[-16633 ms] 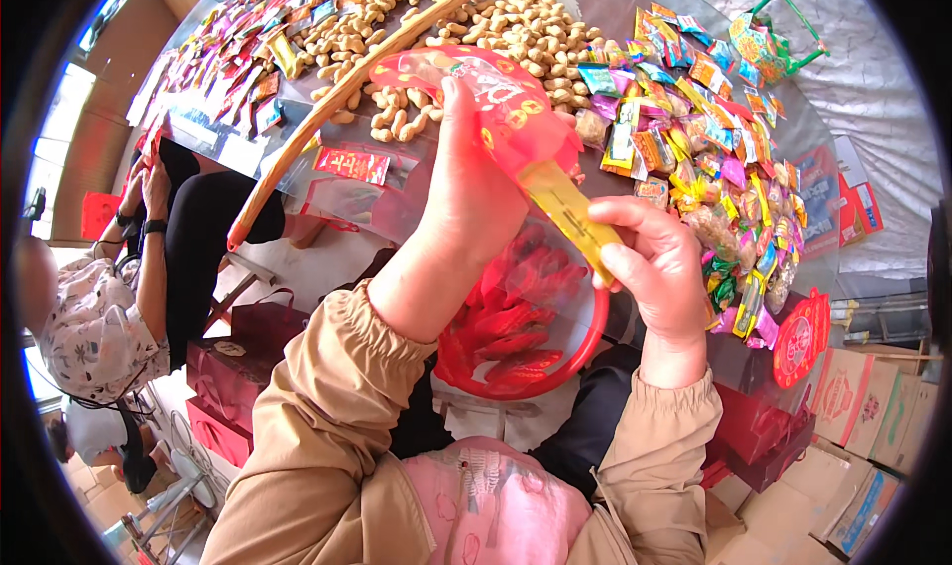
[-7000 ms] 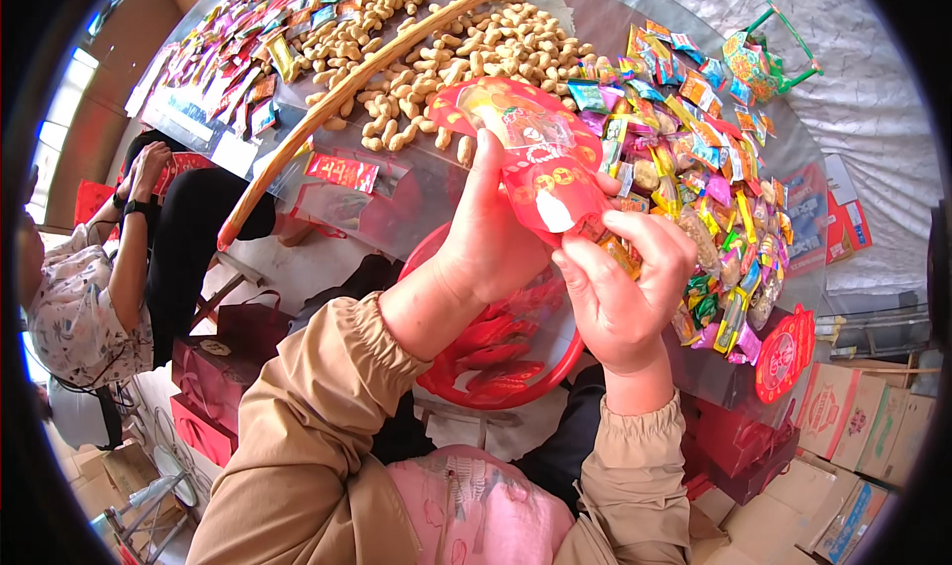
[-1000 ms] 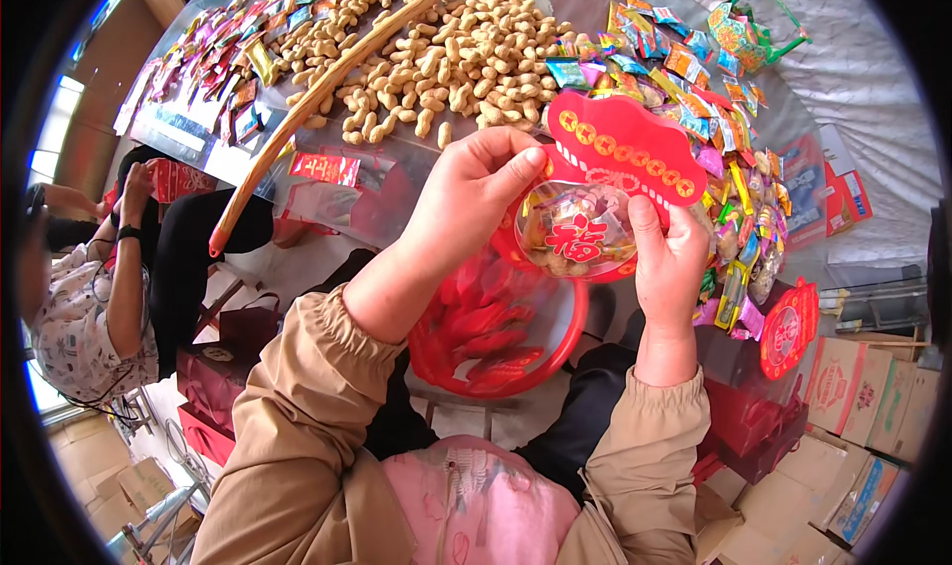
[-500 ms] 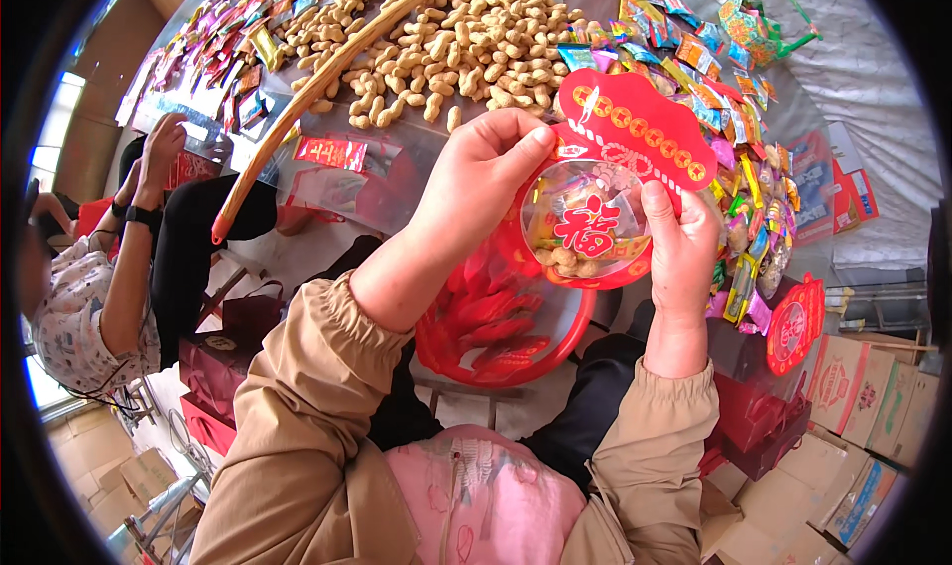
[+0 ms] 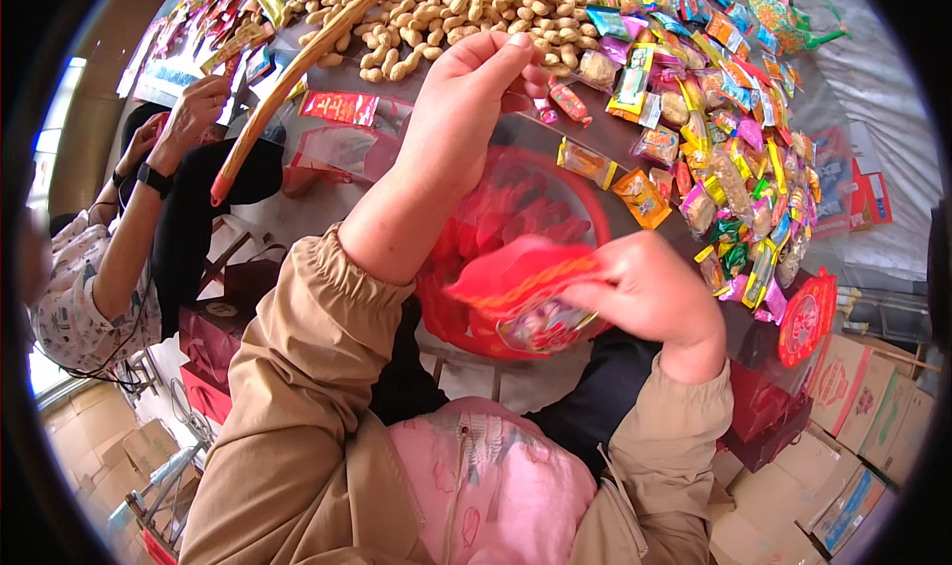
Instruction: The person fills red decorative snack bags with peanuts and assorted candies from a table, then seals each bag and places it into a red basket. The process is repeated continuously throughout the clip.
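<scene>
My right hand (image 5: 654, 292) grips a red gift pouch (image 5: 531, 287) by its side; the pouch is tilted and partly blurred, with a round clear window showing sweets inside. It hangs over the near part of a red basin (image 5: 593, 208) holding several similar red pouches. My left hand (image 5: 471, 99) is raised in front of the peanut heap (image 5: 486, 9), its fingers loosely bent and apart with nothing visible in them. To its right lie a red-wrapped sweet (image 5: 569, 102) and a large spread of wrapped sweets and snacks (image 5: 729, 158).
A long wooden stick (image 5: 297, 84) lies across the table's left part. Another person's hand (image 5: 193, 109) works at the left near small packets (image 5: 203, 4). A green-handled basket (image 5: 788, 19) is at the far right. Dark red gift bags (image 5: 764, 426) and cardboard boxes (image 5: 853, 386) stand lower right.
My left hand has let go of the pouch and moved up and left. My right hand has brought the pouch down and left over the basin, uncovering more sweets.
</scene>
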### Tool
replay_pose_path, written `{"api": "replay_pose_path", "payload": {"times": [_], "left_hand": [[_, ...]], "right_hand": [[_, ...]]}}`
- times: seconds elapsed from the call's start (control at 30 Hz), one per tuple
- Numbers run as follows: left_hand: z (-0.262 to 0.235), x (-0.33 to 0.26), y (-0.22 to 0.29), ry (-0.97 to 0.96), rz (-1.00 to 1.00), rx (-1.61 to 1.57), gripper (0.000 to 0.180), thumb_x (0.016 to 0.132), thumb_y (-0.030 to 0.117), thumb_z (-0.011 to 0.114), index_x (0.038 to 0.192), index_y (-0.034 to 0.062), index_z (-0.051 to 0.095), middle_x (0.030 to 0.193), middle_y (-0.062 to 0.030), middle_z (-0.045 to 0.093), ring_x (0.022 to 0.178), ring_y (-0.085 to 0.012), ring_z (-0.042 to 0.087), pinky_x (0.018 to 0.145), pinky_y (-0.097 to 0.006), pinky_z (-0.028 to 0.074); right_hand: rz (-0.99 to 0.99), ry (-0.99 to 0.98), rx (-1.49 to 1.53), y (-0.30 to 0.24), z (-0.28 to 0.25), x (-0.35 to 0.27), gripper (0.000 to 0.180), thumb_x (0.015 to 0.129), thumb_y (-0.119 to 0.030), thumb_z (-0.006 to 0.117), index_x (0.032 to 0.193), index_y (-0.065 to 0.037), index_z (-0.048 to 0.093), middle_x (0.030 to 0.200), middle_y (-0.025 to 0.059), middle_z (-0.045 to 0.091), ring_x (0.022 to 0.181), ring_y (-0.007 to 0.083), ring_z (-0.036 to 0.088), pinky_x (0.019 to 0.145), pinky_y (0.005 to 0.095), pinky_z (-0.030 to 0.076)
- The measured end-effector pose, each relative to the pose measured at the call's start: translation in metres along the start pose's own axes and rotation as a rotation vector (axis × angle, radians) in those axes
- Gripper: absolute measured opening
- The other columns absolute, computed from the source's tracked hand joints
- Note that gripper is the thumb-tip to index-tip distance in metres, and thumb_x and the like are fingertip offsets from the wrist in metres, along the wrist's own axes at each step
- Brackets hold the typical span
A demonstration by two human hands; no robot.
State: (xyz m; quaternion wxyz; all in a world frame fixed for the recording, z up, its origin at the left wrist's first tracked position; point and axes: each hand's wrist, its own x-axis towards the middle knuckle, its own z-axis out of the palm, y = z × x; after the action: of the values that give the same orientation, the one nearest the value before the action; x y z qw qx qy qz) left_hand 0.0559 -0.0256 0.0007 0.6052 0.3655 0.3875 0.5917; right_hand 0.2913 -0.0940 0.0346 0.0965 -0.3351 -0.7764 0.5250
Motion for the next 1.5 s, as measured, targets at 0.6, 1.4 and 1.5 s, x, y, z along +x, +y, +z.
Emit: {"api": "replay_pose_path", "payload": {"times": [0.6, 1.4, 1.5], "left_hand": [[0.015, 0.003, -0.018, -0.084, -0.006, -0.003, 0.017, 0.102, 0.020, 0.063, 0.095, 0.0044, 0.065, 0.084, -0.0029, 0.069, 0.074, -0.0130, 0.069, 0.072, -0.026, 0.050], [0.009, 0.001, 0.001, -0.093, -0.047, -0.123, 0.020, 0.106, 0.018, 0.058, 0.092, 0.0050, 0.063, 0.080, -0.0024, 0.064, 0.071, -0.0150, 0.067, 0.071, -0.027, 0.053], [0.012, 0.000, 0.001, -0.097, -0.047, -0.078, 0.021, 0.106, 0.018, 0.058, 0.091, 0.0047, 0.063, 0.079, -0.0027, 0.064, 0.071, -0.0155, 0.068, 0.071, -0.027, 0.053]], "right_hand": [[0.324, 0.116, -0.733, 0.079, 0.111, -0.042, 0.013, 0.080, -0.012, 0.073, 0.086, -0.003, 0.068, 0.072, 0.0196, 0.067, 0.074, 0.0403, 0.070, 0.068, 0.0501, 0.056], [0.869, 0.261, -0.500, 0.099, 0.088, -0.024, 0.041, 0.095, -0.040, 0.059, 0.097, -0.003, 0.077, 0.092, 0.0226, 0.074, 0.094, 0.0435, 0.071, 0.086, 0.0506, 0.055], [0.805, 0.254, -0.431, 0.120, 0.112, -0.019, 0.035, 0.097, -0.039, 0.062, 0.093, -0.007, 0.076, 0.092, 0.0217, 0.073, 0.091, 0.0431, 0.070, 0.083, 0.0511, 0.055]]}}
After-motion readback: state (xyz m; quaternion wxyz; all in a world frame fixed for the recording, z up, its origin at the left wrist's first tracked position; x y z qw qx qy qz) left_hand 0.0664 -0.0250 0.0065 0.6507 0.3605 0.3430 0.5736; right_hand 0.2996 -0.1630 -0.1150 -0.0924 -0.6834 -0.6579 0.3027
